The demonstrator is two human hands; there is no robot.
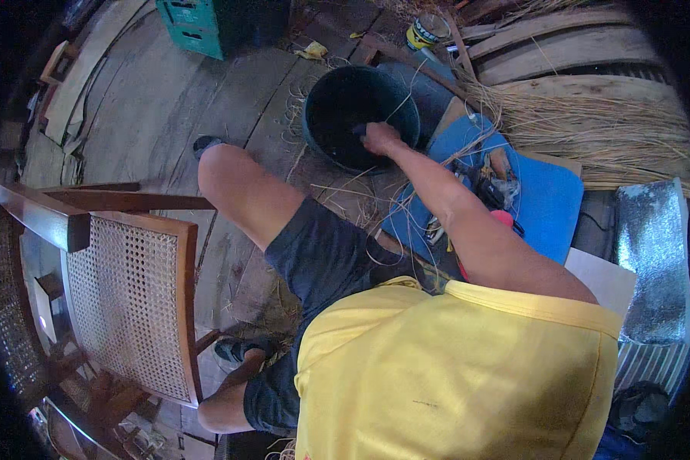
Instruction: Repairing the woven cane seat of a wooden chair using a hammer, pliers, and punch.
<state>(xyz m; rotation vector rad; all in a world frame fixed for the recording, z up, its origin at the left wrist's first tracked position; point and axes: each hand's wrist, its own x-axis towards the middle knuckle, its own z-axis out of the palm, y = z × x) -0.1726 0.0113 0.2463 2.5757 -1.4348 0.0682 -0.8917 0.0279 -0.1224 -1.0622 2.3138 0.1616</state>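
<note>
My right hand reaches over a round black bucket, inside its rim. Its fingers are closed on a small dark thing that I cannot make out against the dark inside of the bucket. A thin pale strand crosses the rim next to this hand, but whether the fingers grip it I cannot tell. My left hand is out of view. To the left stands a wooden chair frame with a woven cane panel.
Right of the bucket lies a blue board with tools and loose strands. Long cane strands lie bundled beyond it. A green crate, a yellow-and-black can and a shiny silver sheet stand around the plank floor.
</note>
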